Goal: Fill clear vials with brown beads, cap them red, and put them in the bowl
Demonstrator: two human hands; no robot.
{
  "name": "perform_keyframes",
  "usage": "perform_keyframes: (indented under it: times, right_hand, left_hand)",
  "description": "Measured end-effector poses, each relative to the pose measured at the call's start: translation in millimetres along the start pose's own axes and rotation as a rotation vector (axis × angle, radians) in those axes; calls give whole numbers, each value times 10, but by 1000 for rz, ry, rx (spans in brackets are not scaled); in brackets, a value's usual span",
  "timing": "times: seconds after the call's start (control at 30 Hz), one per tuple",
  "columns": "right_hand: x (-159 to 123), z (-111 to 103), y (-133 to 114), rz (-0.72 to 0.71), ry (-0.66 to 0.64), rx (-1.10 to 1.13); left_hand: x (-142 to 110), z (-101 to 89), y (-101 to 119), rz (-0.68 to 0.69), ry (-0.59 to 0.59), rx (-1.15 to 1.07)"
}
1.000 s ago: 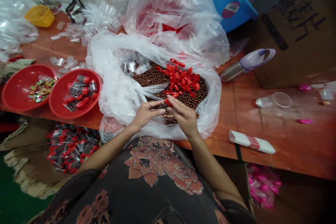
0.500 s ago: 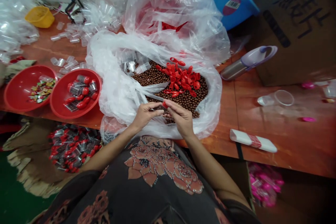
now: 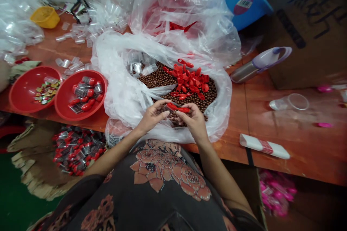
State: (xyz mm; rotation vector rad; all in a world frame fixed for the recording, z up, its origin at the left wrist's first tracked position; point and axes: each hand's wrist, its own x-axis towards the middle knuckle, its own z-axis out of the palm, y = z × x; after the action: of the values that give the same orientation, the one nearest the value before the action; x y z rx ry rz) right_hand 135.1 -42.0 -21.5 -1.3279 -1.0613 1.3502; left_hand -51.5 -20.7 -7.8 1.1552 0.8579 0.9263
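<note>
My left hand point(image 3: 154, 116) is closed on a small clear plastic tube point(image 3: 166, 108), partly hidden by the fingers. My right hand point(image 3: 194, 118) pinches the outer end of a red spoon-shaped plastic cap point(image 3: 178, 108), whose other end meets the tube. Both hands are just over the near side of an open plastic bag point(image 3: 114, 75) of small brown balls point(image 3: 157, 77). On the balls lies a heap of loose red caps point(image 3: 189, 79). Several clear tubes point(image 3: 149, 68) rest at the bag's left inner side.
Left of the bag are a red bowl point(image 3: 61, 110) of capped tubes and another red bowl point(image 3: 16, 94) with small wrapped pieces. Below the table edge is a pile of capped tubes point(image 3: 78, 148). A steel bottle point(image 3: 244, 72) and a white packet point(image 3: 252, 142) lie on the right.
My right hand has shifted slightly right, and the red cap now shows lengthwise between my hands instead of only a small red end. The whole view has shifted a little.
</note>
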Motion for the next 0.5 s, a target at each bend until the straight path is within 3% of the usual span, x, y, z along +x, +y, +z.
perform_keyframes:
  times: [0.07,0.13,0.3,0.5]
  right_hand:
    - [-17,32,12,-38,79,15]
    - [-23,64,19,-185,95,-86]
    - [23,75,69,-579,-149,-651]
    - [40,140,51,-788,-166,-881]
  left_hand:
    - [-5,10,-11,-16,12,15]
    - [-12,19,-19,-43,18,15]
    - [-26,19,-1,-130,58,-48]
    - [15,110,-8,-334,83,-330]
